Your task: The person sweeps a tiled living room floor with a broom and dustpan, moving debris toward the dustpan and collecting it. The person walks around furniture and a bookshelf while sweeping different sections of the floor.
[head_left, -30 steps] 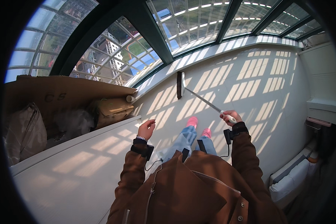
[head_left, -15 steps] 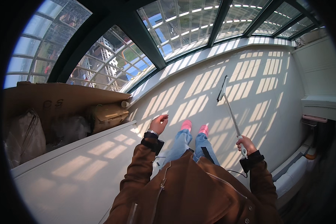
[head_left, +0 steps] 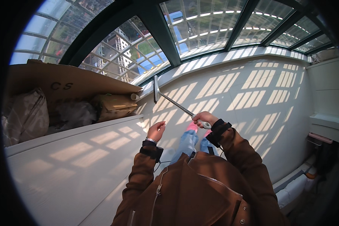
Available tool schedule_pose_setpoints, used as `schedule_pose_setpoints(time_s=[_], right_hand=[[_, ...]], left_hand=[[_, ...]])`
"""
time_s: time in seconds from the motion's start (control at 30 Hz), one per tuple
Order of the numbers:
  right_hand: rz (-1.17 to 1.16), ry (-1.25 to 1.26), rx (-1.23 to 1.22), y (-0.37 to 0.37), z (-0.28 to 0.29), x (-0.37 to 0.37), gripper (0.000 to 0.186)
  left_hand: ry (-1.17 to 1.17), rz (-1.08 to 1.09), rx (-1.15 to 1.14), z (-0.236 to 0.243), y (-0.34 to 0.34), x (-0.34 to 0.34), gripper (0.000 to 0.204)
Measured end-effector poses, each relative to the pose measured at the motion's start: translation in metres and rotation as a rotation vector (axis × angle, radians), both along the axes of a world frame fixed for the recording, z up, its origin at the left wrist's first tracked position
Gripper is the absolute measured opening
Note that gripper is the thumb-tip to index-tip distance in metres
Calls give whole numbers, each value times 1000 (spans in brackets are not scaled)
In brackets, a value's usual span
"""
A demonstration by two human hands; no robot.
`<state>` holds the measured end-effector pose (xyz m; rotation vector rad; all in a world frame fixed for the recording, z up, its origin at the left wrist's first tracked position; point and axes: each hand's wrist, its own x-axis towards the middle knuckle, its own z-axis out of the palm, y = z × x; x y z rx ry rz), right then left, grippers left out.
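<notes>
Ahead and leftward of my right hand (head_left: 204, 118), the long-handled wiper (head_left: 176, 104) slants across the floor (head_left: 248, 116) to its head (head_left: 156, 90), beside the window ledge (head_left: 184, 67). My right fingers wrap its white grip (head_left: 206, 125); my left hand (head_left: 156, 132), loosely curled with nothing visible inside, hangs apart, the head straight beyond it.

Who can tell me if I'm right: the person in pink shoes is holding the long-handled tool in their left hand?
Not quite: the head view shows the right hand gripping the long-handled tool, not the left hand, which looks empty. The person does have pink shoes on.
</notes>
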<state>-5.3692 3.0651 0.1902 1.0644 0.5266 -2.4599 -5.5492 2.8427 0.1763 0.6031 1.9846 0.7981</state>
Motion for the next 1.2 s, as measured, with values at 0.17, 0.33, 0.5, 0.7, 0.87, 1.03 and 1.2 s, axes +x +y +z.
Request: schedule_pose_setpoints(time_s=[0.17, 0.33, 0.5, 0.7, 0.87, 1.03, 1.2], right_hand=[[-336, -263, -160, 37, 5, 52, 11], [-496, -227, 198, 31, 13, 129, 12], [-438, -274, 405, 16, 46, 137, 12], [-577, -120, 73, 65, 41, 113, 12], [-760, -196, -28, 104, -8, 125, 11], [-783, -186, 254, 77, -11, 162, 6], [-551, -338, 418, 20, 35, 189, 4]], left_hand=[[45, 40, 18, -7, -14, -9, 28], [16, -60, 16, -17, 6, -3, 28], [17, -195, 87, -18, 39, 4, 27], [28, -295, 133, -12, 66, 5, 26], [78, -319, 162, -6, 69, -7, 25], [26, -322, 94, -20, 60, -6, 25], [-9, -377, 36, -30, 70, 7, 28]])
